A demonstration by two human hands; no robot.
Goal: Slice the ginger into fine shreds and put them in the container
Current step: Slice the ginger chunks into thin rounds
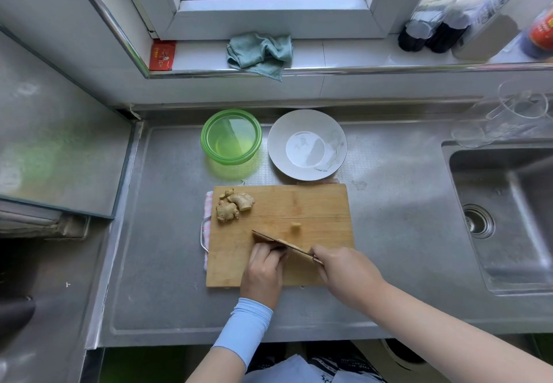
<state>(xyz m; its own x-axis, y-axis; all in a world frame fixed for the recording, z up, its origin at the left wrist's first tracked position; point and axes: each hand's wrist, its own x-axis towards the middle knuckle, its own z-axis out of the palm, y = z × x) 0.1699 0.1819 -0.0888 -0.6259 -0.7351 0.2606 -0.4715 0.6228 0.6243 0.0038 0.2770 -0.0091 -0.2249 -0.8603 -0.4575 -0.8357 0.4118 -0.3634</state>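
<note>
A wooden cutting board (314, 203) lies on the steel counter. Knobbly ginger root (235, 204) sits at its far left corner, and a small cut ginger piece (295, 228) lies near the middle. My right hand (341, 272) grips the handle of a cleaver (278, 242), blade edge-on and pointing left. My left hand (264, 269) has its fingers curled down against the blade's near side; whatever ginger it holds there is hidden. A green transparent container (231, 136) stands behind the board, with nothing in it.
A white plate (307, 144) sits right of the green container. The sink (502, 218) is at the far right. A teal cloth (260, 53) and bottles (431, 35) rest on the windowsill. A glass stove cover (59, 143) stands at left.
</note>
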